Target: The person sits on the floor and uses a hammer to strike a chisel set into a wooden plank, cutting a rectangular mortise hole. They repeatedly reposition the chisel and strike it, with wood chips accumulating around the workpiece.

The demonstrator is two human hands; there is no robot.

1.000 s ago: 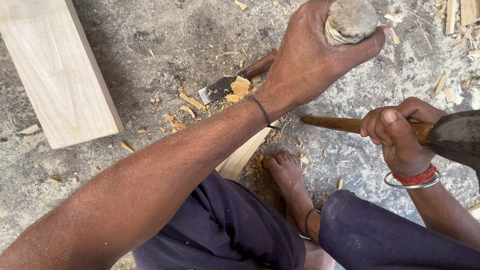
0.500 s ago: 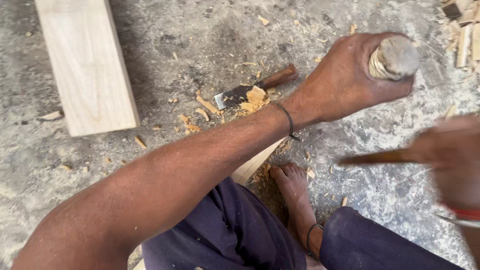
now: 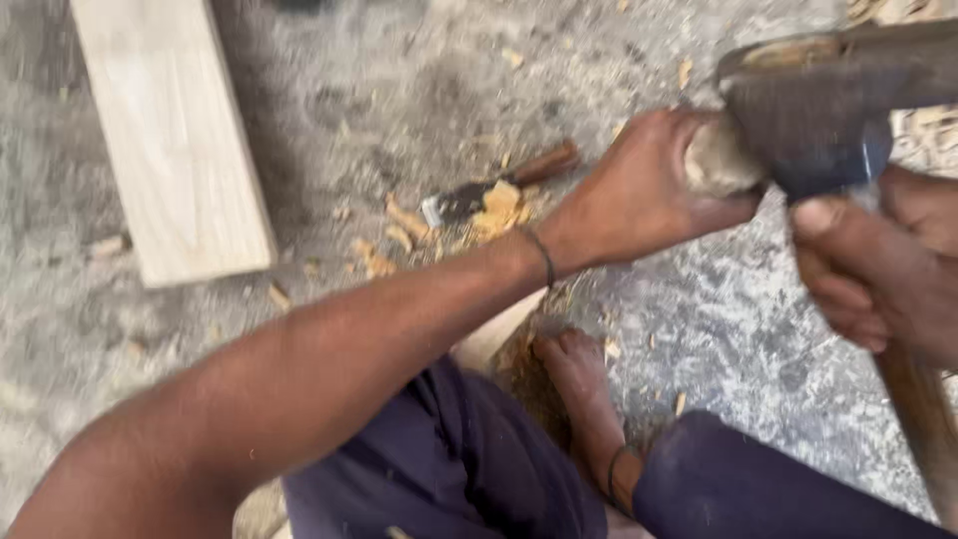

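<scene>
My left hand [image 3: 639, 195] is wrapped around the worn wooden top of a chisel handle [image 3: 717, 160], held upright. A dark metal hammer head [image 3: 808, 110] meets that handle top from the right. My right hand [image 3: 878, 265] grips the hammer's wooden shaft [image 3: 923, 429] just below the head. The picture is blurred by motion. Under my left arm a piece of pale wood [image 3: 494, 334] shows, with my bare foot [image 3: 574, 374] beside it. The chisel's lower end is hidden by my hand and arm.
A pale wooden plank [image 3: 175, 130] lies on the grey ground at upper left. A second chisel with a brown handle [image 3: 499, 190] lies among wood chips [image 3: 399, 225] in the middle. My dark trousers [image 3: 449, 469] fill the bottom.
My right hand has swung the hammer up from the lower right and brought its head onto the chisel handle top. My left hand stays closed on the handle.
</scene>
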